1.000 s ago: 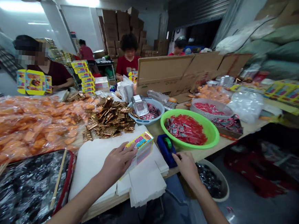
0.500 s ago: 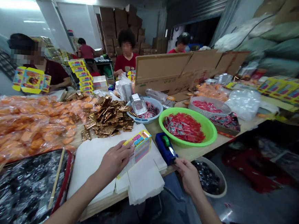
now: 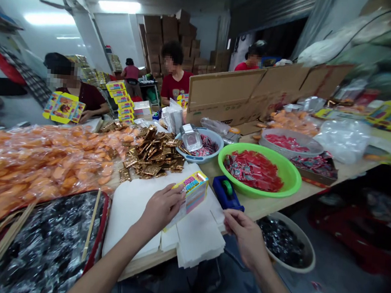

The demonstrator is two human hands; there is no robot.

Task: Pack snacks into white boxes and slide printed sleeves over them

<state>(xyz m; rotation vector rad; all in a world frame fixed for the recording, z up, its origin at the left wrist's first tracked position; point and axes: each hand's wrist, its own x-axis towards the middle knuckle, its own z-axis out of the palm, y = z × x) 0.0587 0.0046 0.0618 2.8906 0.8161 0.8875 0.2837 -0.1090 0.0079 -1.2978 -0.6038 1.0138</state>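
Observation:
A small yellow carton [image 3: 196,194] with pink and blue print and a clear side lies on a stack of white sheets [image 3: 132,214]. My left hand [image 3: 162,208] grips its near end, fingers over the top; the thumb is mostly hidden. My right hand [image 3: 246,237] is in a pinch just in front of a blue tape dispenser [image 3: 228,195] with a green roll. Whatever sits between those fingertips is too small or clear to make out.
Gold packets [image 3: 152,154] and orange wrapped pieces [image 3: 45,162] cover the table's left. A tray of black wrapped pieces [image 3: 49,239] stands nearer. A green basin [image 3: 293,176] holds red packets. A cardboard barrier [image 3: 227,92] stands behind; co-workers sit beyond.
My right hand has come away from the dispenser's front end toward me, still pinched. My left hand stays on the carton. The camera view has turned slightly left.

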